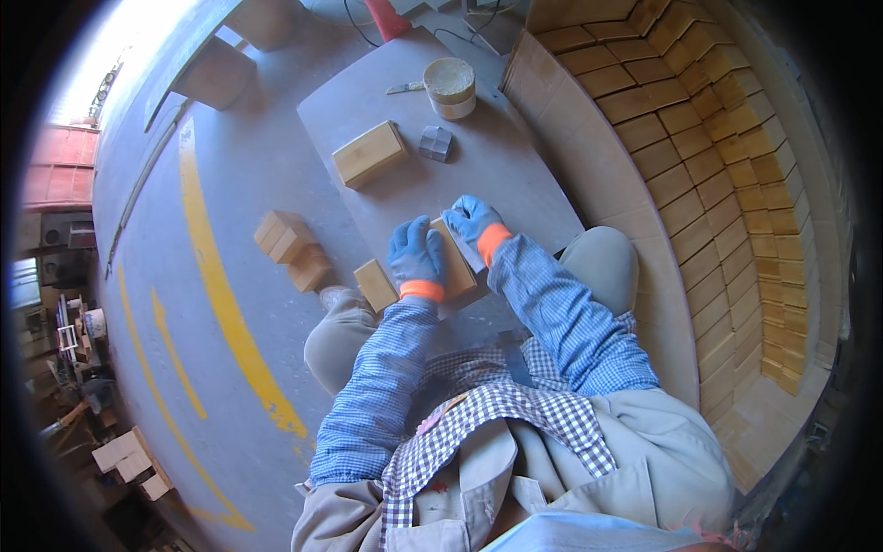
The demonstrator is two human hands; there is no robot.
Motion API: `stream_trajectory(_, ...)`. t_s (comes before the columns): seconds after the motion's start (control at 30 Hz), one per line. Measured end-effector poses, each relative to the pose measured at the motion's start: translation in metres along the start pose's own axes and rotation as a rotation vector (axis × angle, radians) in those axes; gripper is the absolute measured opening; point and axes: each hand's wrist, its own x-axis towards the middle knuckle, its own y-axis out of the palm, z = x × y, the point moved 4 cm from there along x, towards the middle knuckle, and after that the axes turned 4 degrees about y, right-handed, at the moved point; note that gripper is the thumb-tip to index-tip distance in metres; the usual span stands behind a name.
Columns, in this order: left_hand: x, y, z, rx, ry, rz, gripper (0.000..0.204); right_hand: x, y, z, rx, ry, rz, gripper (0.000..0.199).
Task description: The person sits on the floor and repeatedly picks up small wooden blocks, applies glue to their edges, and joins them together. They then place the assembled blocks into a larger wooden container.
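Observation:
A light wooden block [454,264] lies at the near edge of the grey board [501,152] before me. My left hand [417,252], in a blue glove with an orange cuff, is closed on the block's left side. My right hand [472,221], gloved alike, is pinched at the block's far right corner; what its fingers hold is hidden. Left of my left hand sits a smaller wooden block [374,285]. Farther off on the board stand another wooden block [370,155], a creased grey piece [436,143], and a tub of pale paste [450,89] with a flat-bladed tool [405,88] beside it.
To the right, a large cardboard box [589,120] holds many stacked wooden blocks [694,147]. Several blocks [287,241] are piled left of the board, near my left knee. Yellow lines [216,258] mark the floor. Something red [386,18] rises behind the board.

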Motion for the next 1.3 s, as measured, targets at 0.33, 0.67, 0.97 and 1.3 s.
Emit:
stream_trajectory(0.33, 0.000, -0.001, -0.003, 0.014, -0.017, -0.002, 0.032, -0.020, -0.006, -0.011, 0.058, 0.079, 0.079, 0.025)
stream_trajectory(0.67, -0.005, 0.001, 0.000, -0.066, -0.088, -0.047, 0.033, -0.124, -0.025, -0.026, -0.025, 0.222, 0.054, 0.018)
stream_trajectory(0.97, -0.065, -0.034, 0.007, 0.136, -0.435, 0.059, 0.061, -0.055, -0.036, -0.021, 0.051, -0.080, -0.100, 0.014)
stream_trajectory(1.3, -0.004, -0.020, -0.025, 0.296, 0.116, 0.093, 0.024, -0.091, -0.032, 0.004, -0.203, -0.093, -0.207, 0.024)
